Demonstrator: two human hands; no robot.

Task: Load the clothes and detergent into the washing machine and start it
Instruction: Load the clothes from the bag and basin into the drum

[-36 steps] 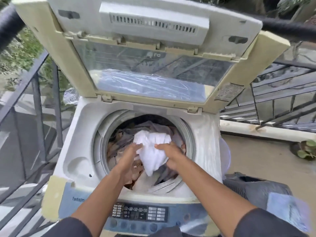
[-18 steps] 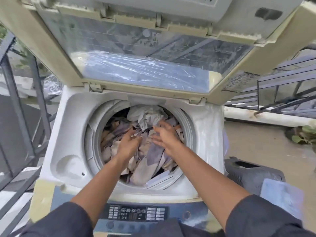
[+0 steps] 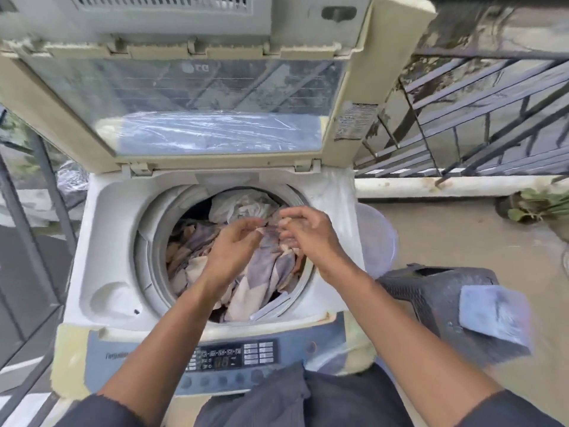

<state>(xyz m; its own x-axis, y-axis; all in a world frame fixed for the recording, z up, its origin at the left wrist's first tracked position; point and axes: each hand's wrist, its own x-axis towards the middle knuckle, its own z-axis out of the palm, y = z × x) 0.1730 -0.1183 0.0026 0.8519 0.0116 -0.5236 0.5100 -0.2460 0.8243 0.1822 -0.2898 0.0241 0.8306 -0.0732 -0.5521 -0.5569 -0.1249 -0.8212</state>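
- The washing machine [image 3: 101, 241] fills the middle of the view, a top-loader with a white, worn top deck; its hinged lid [image 3: 197, 97] stands raised behind the tub, and mirrored letters that look like "LG" show through the clear lid panel.
- A sticker [image 3: 354, 121] with fine print sits on the lid's right frame; the print is too small to read.
- Dark metal railings [image 3: 480, 118] run close along the right rear, and another rail stands just beside the machine's left side, so the open floor lies to the right front.
- A dark plastic basket [image 3: 431, 291] stands just beside the machine's right front corner, with a blurred pale blue packet [image 3: 492, 315] lying on its near edge.
- The tub opening [image 3: 147, 257] is round and holds the clothes [image 3: 261, 272], a heap of grey, beige and white cloth reaching near the rim.
- The control panel [image 3: 234, 355] along the front edge shows a lit display reading roughly "18"; partly cut lettering sits at its left.
- The left hand [image 3: 234, 245] hangs over the clothes, fingers loosely curled and holding nothing.
- The right hand [image 3: 311, 232] is beside it, fingers relaxed and apart, above the cloth.
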